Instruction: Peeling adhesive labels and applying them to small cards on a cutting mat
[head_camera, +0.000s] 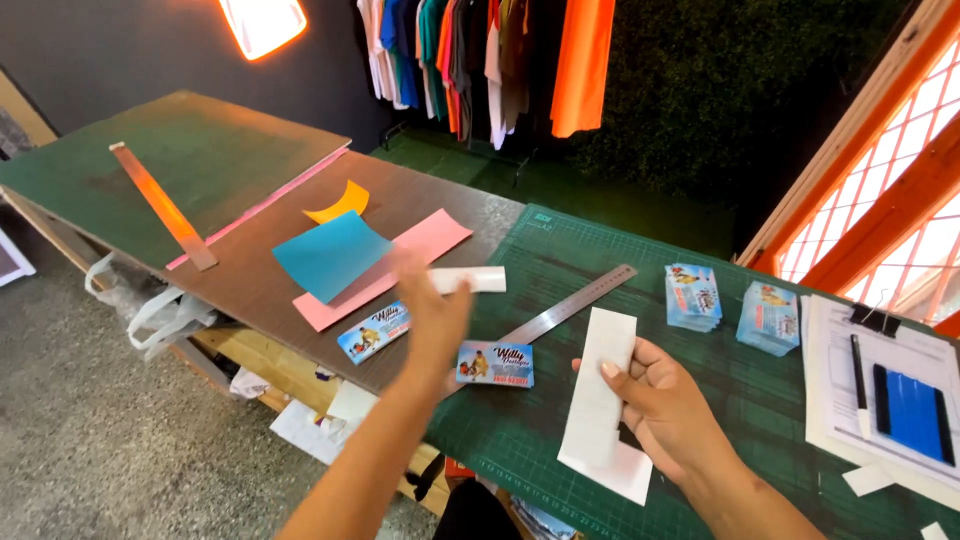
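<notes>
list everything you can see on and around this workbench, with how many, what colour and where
white paper strip: one, white, held in right hand
steel ruler: one, silver, on green cutting mat
printed cards: two loose, blue, at mat's left edge
card stacks: two, blue, mat's far side
paper sheets: blue, pink, yellow, on brown board
clipboard: one, white papers, far right
shirts: several, mixed colours, hanging behind
left hand: blurred, fingers open above the cards
right hand: gripping the strip
</notes>
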